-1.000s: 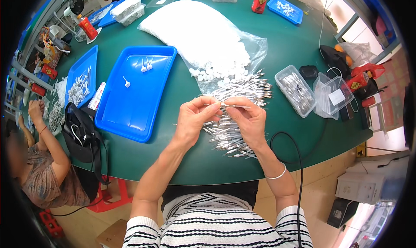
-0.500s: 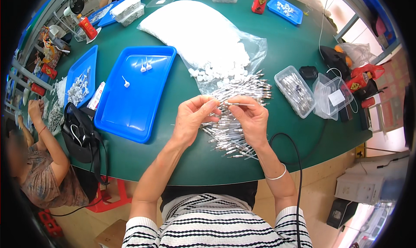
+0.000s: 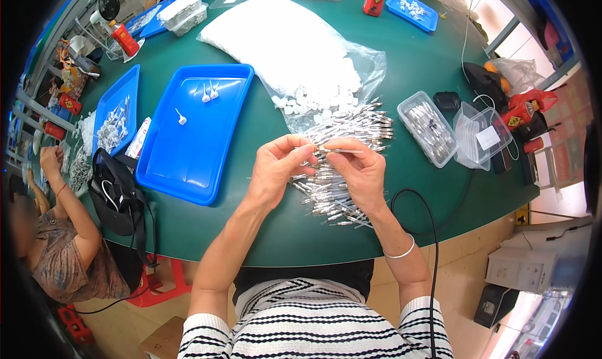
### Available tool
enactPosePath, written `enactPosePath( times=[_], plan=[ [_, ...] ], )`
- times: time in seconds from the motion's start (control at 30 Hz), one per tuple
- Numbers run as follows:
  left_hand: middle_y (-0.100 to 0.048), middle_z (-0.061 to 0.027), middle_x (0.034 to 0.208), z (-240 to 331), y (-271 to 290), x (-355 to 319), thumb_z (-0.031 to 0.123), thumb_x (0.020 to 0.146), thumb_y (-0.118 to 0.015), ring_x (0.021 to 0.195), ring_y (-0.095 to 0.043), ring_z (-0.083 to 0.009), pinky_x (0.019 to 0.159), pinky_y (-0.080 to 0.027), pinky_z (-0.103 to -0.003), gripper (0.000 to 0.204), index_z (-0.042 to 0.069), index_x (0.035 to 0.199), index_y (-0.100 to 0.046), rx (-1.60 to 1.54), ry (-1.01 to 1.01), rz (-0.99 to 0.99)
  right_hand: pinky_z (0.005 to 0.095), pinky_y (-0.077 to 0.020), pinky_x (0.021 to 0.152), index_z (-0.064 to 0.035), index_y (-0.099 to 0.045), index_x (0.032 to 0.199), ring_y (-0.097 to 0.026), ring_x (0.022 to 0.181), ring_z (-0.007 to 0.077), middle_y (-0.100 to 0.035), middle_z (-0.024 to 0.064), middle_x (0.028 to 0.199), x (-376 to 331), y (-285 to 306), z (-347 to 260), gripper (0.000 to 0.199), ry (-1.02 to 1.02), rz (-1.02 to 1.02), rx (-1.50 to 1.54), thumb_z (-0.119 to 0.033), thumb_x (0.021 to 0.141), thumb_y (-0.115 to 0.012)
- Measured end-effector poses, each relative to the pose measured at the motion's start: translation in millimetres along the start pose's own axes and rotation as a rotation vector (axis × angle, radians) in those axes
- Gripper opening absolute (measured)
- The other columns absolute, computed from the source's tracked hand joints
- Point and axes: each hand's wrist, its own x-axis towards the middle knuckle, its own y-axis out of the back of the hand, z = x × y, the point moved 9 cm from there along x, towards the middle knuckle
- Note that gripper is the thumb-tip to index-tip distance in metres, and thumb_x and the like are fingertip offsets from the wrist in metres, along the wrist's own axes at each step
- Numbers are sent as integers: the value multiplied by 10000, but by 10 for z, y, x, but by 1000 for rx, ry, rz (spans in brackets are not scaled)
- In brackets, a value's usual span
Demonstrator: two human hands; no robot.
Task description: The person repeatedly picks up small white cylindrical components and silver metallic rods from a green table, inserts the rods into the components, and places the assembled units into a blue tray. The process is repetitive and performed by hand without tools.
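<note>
Over a heap of thin silvery and white rods (image 3: 360, 130), both hands meet with their fingertips close together. My right hand (image 3: 360, 174) pinches one slim rod (image 3: 346, 151) between thumb and forefinger, its free end pointing right. My left hand (image 3: 276, 171) is closed in a pinch at the rod's other end; whatever is between those fingertips is too small and covered to make out. Just beyond the heap, a large clear bag (image 3: 269, 39) of white caps (image 3: 316, 100) lies with its mouth toward me. A blue tray (image 3: 182, 139) to the left holds three white capped pieces (image 3: 182, 117).
At right are a clear box of rods (image 3: 427, 128), empty-looking clear containers (image 3: 481, 136) and a black cable (image 3: 426, 205). Left, a black bag (image 3: 116, 186) hangs at the table edge beside another blue tray (image 3: 119, 108). A co-worker (image 3: 63, 246) sits at far left.
Both hands stay fingertip to fingertip over the heap, with the rod still in the right hand. The whole view has shifted very slightly.
</note>
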Motion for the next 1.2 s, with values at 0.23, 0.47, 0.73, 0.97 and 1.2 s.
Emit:
enactPosePath(
  times=[0.23,0.47,0.73,0.97,1.2],
  plan=[
    [-655,-57,849,-26,4,-3,91,870,-660,753,-638,-110,649,-570,-253,101,3,918,-651,-8,4,-2,234,-475,810,12,-659,1022,-590,902,101,-643,64,975,-16,1,35,155,-8,9,3,27,871,-631],
    [-651,-54,851,1,18,-25,78,881,-632,754,-630,-100,663,-569,-257,94,-5,922,-649,28,-42,10,223,-468,806,13,-664,1017,-586,894,95,-642,56,990,-4,186,46,156,-11,173,-44,43,869,-627],
    [-653,-54,870,72,-2,-10,134,901,-640,772,-625,-97,673,-566,-257,172,-17,981,-653,51,-18,48,223,-470,780,20,-659,1013,-579,878,94,-630,47,963,13,74,18,142,2,69,24,29,874,-630],
    [-647,-50,860,80,-119,-36,114,891,-649,768,-617,-87,680,-562,-250,140,-13,950,-653,103,-53,-87,234,-475,791,17,-656,1017,-589,899,104,-632,56,962,15,44,12,144,9,23,25,24,875,-630],
    [-642,-38,846,80,-87,-28,93,880,-658,736,-620,-90,652,-544,-235,116,-13,926,-652,123,-58,-104,251,-472,793,0,-668,986,-602,873,119,-652,62,944,12,-4,-20,129,16,-27,-92,2,859,-649]
  ],
)
